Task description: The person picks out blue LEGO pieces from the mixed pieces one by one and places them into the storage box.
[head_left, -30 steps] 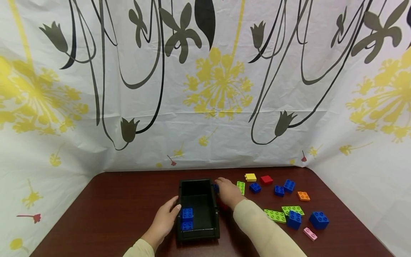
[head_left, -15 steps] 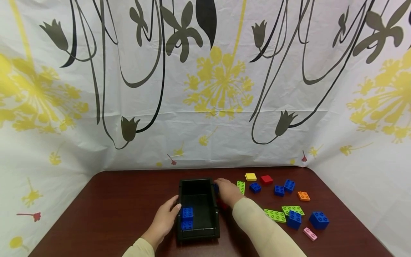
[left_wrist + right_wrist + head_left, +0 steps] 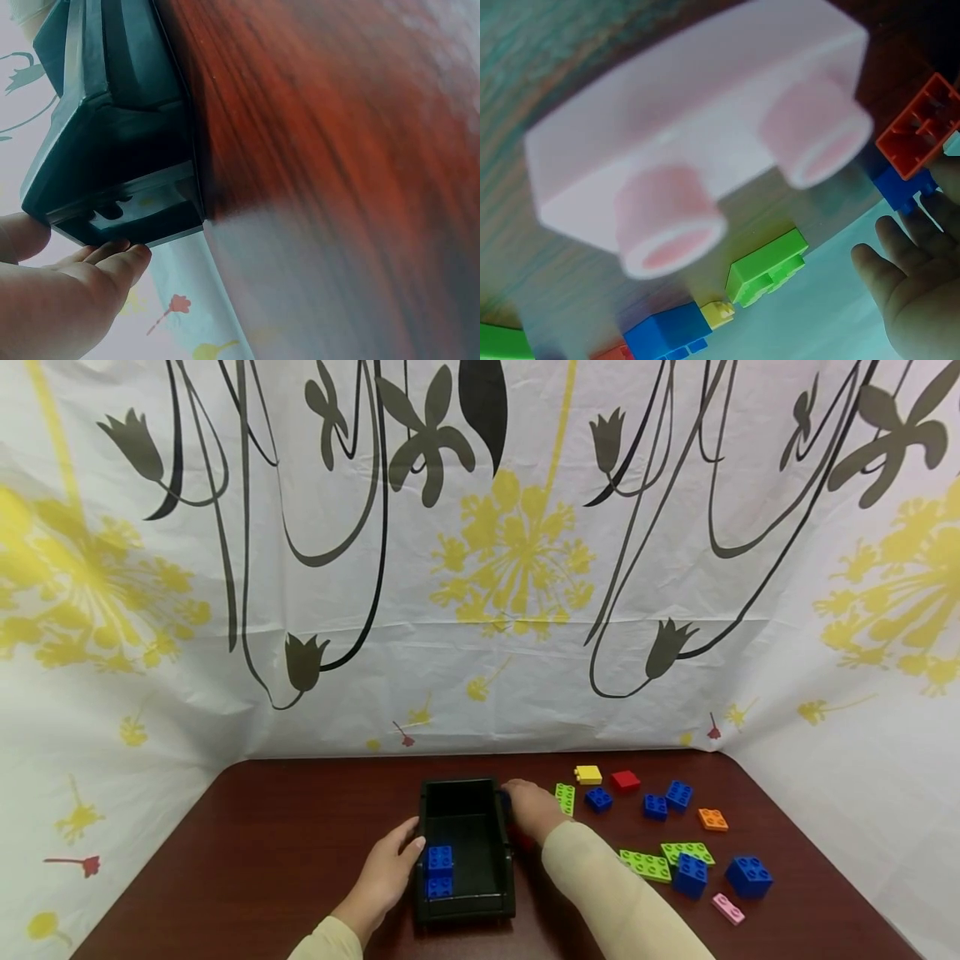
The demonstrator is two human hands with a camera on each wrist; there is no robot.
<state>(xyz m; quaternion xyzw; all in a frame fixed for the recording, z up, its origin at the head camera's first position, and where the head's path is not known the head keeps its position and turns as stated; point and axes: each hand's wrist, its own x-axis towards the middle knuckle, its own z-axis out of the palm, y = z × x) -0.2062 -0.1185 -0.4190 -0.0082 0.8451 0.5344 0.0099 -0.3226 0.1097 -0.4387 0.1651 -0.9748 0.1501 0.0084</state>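
Observation:
A black plastic bin (image 3: 467, 906) stands at the table's middle, with two blue bricks (image 3: 439, 870) in its near left corner. My left hand (image 3: 384, 870) grips the bin's left side; in the left wrist view its thumb and fingertips lie on different faces of the end. Just right of the bin, my right hand (image 3: 534, 810) pinches a blue brick (image 3: 901, 187) at its fingertips, the thumb mostly hidden. Beside those fingers a red brick (image 3: 921, 129) shows its hollow underside in the right wrist view; in the head view the hand and sleeve mostly cover it.
Loose bricks lie to the right: green ones (image 3: 647, 866), blue ones (image 3: 748, 877), a red one (image 3: 625, 781), a yellow one (image 3: 588, 774), an orange one (image 3: 712, 819) and a pink one (image 3: 728, 908). A patterned sheet (image 3: 510, 693) hangs behind the table (image 3: 300, 827).
Both hands, the bin and the bricks keep their places. Only a slight shift of the head view shows.

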